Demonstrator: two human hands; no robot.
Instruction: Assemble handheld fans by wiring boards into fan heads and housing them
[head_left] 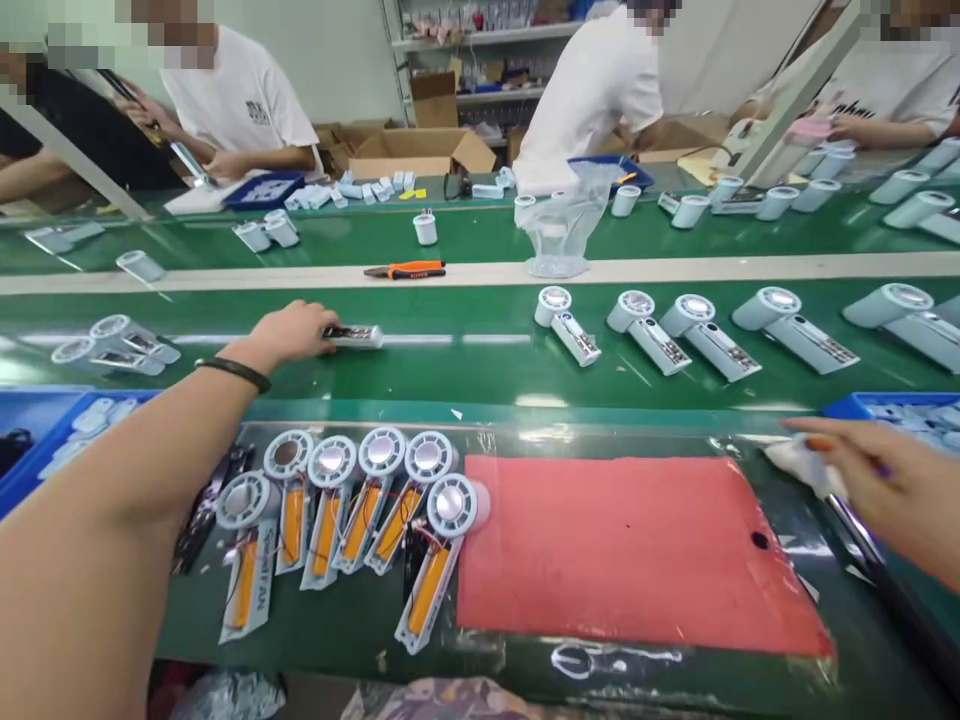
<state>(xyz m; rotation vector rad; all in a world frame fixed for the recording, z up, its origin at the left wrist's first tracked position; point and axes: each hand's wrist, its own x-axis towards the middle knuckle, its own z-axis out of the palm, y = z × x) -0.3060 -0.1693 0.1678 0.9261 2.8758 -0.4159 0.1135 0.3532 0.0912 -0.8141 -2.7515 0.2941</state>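
Note:
Stretched out over the green belt, my left hand (292, 332) is closed on a pale blue handheld fan (358, 337). Its handle points right from my fingers, while the fan's head is hidden by the hand. My right hand (885, 480), at the right edge, has its fingers closed near the white-wrapped end of a long black and silver tool (851, 525); a small orange bit shows there, but what they grip is unclear. Between my arms lie several opened fans (381, 455) with orange batteries and wires bared, beside a red mat (615, 550).
More fans (645, 325) lie on the belt at right, with two (124, 340) at far left. Orange-handled pliers (405, 270) rest on the pale divider. Blue bins (45, 430) of small parts stand at both sides. Several co-workers (247, 100) sit across the belt.

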